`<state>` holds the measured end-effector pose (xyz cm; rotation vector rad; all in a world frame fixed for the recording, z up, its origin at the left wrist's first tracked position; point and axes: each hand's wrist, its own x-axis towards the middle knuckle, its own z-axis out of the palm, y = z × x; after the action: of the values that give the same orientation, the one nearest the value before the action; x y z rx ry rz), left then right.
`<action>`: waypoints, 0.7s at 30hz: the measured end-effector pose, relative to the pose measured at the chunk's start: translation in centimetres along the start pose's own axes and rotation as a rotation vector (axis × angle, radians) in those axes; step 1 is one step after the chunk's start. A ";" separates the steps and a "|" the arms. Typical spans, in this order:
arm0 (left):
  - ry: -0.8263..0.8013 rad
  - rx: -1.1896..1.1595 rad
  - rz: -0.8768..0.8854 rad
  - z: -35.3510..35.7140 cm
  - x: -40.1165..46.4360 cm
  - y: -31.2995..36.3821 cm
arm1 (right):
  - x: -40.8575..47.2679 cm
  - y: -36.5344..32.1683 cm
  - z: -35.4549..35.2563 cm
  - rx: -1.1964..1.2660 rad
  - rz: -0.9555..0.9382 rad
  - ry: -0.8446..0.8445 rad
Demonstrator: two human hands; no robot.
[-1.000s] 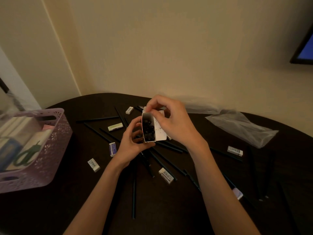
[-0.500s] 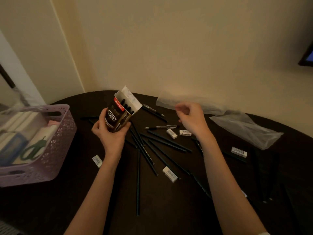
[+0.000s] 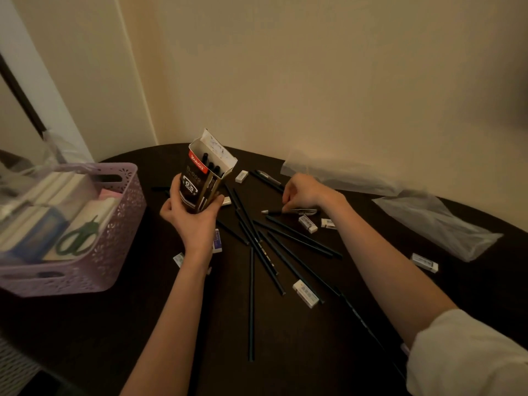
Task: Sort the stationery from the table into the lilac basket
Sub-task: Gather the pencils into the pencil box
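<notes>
Left hand (image 3: 192,217), centre-left of the frame: curled round the lower part of an open pen box (image 3: 203,178), held upright above the table (image 3: 85,338), flap raised, dark pen caps showing inside. Right hand (image 3: 304,192), right of centre: fingers bent down onto a pen (image 3: 288,211) lying on the table, seemingly pinching it, though grip not fully clear. Below and between the hands: a fan of dark pencils (image 3: 265,252), with small white erasers (image 3: 308,224) scattered among them. At left of the frame: lilac basket (image 3: 120,224) on the table, already holding green-handled scissors (image 3: 77,241), white boxes and a blue-and-white pack. At right: a crumpled clear plastic bag (image 3: 437,221) on the table.
</notes>
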<state>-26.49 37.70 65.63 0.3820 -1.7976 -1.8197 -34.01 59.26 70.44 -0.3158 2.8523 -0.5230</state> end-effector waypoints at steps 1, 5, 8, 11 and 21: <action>-0.005 -0.002 0.005 0.0 0.0 0.0 | 0.0 0.0 0.3 -0.021 -0.009 -0.023; -0.025 0.026 0.024 -0.1 0.0 0.2 | 0.3 0.2 1.4 -0.043 0.001 -0.072; -0.024 0.042 0.038 -0.2 -0.1 0.3 | -0.8 -0.3 0.5 -0.115 -0.107 0.181; -0.023 0.030 0.005 -0.3 -0.3 0.5 | -4.2 -2.6 -1.7 0.311 -0.248 0.470; -0.098 0.091 0.032 -0.1 -0.7 0.6 | -12.5 -5.9 -4.0 0.967 -0.305 0.480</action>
<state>-25.76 38.09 66.09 0.3017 -1.9476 -1.7667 -22.11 58.23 78.51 -0.4700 2.5272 -2.1435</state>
